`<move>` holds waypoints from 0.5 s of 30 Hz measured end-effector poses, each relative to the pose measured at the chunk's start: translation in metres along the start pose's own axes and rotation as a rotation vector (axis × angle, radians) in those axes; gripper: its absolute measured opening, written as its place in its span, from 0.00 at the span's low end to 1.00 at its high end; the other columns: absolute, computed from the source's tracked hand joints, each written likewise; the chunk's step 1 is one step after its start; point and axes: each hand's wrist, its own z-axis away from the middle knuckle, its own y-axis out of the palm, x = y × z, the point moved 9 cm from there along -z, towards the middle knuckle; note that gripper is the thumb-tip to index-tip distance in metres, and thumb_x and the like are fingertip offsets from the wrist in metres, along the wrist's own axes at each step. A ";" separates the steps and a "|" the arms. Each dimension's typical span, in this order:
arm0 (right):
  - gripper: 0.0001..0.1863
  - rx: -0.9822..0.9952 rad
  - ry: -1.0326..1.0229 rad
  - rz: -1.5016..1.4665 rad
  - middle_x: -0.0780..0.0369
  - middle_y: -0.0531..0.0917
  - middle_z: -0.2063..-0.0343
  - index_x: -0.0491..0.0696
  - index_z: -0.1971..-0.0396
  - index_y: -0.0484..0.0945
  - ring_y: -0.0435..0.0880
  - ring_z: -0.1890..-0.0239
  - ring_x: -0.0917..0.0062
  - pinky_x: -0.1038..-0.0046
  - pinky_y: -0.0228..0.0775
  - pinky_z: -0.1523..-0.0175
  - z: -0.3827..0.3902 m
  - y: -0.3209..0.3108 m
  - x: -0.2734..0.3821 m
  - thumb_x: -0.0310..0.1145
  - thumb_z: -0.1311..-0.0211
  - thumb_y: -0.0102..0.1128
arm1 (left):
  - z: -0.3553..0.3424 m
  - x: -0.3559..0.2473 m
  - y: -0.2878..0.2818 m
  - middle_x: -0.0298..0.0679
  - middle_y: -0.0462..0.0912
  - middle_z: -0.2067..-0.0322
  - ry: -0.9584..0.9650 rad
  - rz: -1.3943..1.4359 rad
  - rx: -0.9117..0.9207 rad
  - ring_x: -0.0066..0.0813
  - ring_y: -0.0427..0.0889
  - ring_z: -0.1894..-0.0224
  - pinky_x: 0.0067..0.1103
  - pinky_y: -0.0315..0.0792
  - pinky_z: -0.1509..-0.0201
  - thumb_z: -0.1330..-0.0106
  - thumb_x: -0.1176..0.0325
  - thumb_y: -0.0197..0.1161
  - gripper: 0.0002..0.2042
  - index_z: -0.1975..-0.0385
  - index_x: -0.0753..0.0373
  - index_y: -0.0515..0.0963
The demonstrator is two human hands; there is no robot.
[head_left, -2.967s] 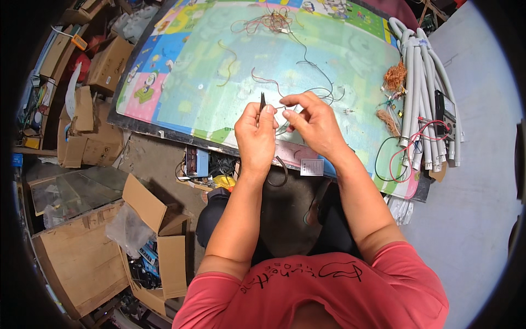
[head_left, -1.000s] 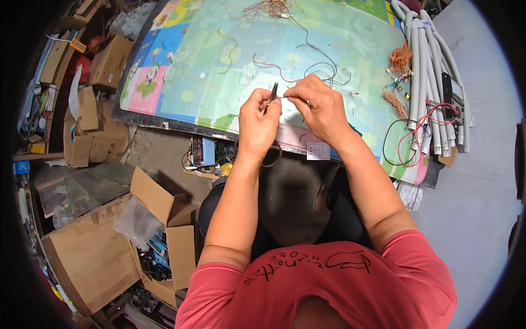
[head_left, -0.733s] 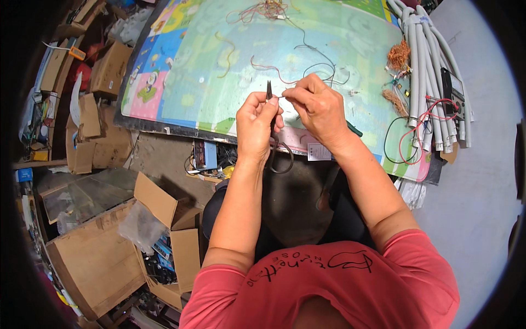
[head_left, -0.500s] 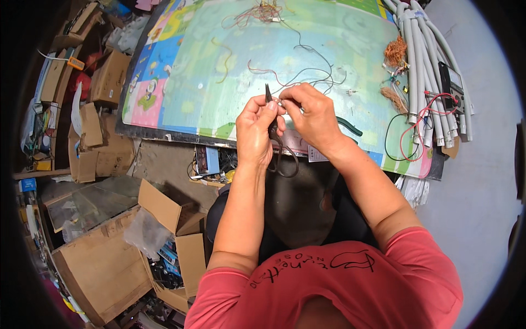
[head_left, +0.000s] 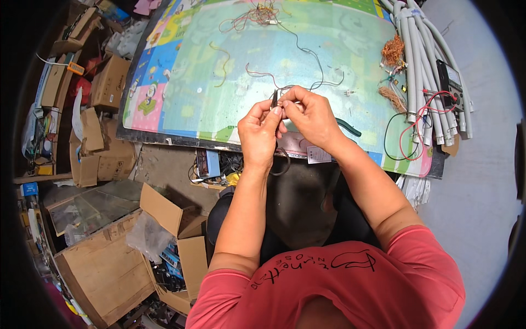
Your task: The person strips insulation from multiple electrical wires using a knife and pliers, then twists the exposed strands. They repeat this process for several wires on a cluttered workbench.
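Note:
My left hand [head_left: 257,134] is closed around a pair of dark scissors [head_left: 275,97], the narrow tips pointing away from me and a handle loop hanging below the palm. Close against it, my right hand [head_left: 313,115] pinches a thin wire; its pinched end is mostly hidden by the fingers. Dark and red wires [head_left: 320,68] trail from near my fingertips over the table. A dark green curved handle [head_left: 348,128] sticks out beside my right wrist, the rest of that tool being hidden.
On the patterned table mat [head_left: 181,104] lie a tangle of wires [head_left: 263,13] and a yellow wire [head_left: 226,66]. Along the right edge are white tubes [head_left: 419,71], a copper wire bundle [head_left: 393,50] and a meter [head_left: 450,82] with leads. An open carton [head_left: 194,263] stands lower left.
Both hands have shifted slightly and the scissors have turned a little, showing less of their handles. The wires on the table have been drawn into a different curve.

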 end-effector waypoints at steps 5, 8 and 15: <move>0.07 -0.022 0.060 0.073 0.60 0.84 0.77 0.36 0.72 0.77 0.82 0.74 0.82 0.79 0.73 0.69 -0.001 -0.004 0.003 0.26 0.41 0.55 | 0.004 -0.004 0.001 0.36 0.79 0.74 0.033 -0.009 -0.020 0.17 0.73 0.79 0.13 0.65 0.78 0.35 0.75 0.58 0.07 0.61 0.70 0.77; 0.06 -0.013 0.082 -0.154 0.60 0.83 0.76 0.36 0.72 0.77 0.82 0.74 0.82 0.79 0.74 0.69 -0.003 -0.003 -0.010 0.25 0.42 0.56 | 0.006 -0.008 0.003 0.37 0.80 0.74 0.065 -0.003 -0.023 0.17 0.72 0.79 0.13 0.64 0.78 0.35 0.75 0.58 0.07 0.61 0.71 0.77; 0.06 -0.059 0.174 -0.313 0.59 0.82 0.75 0.37 0.72 0.75 0.83 0.72 0.78 0.78 0.76 0.66 -0.007 -0.009 -0.026 0.26 0.41 0.56 | 0.006 -0.011 0.003 0.35 0.79 0.75 0.086 0.113 -0.034 0.15 0.72 0.80 0.12 0.64 0.80 0.35 0.77 0.57 0.07 0.60 0.71 0.76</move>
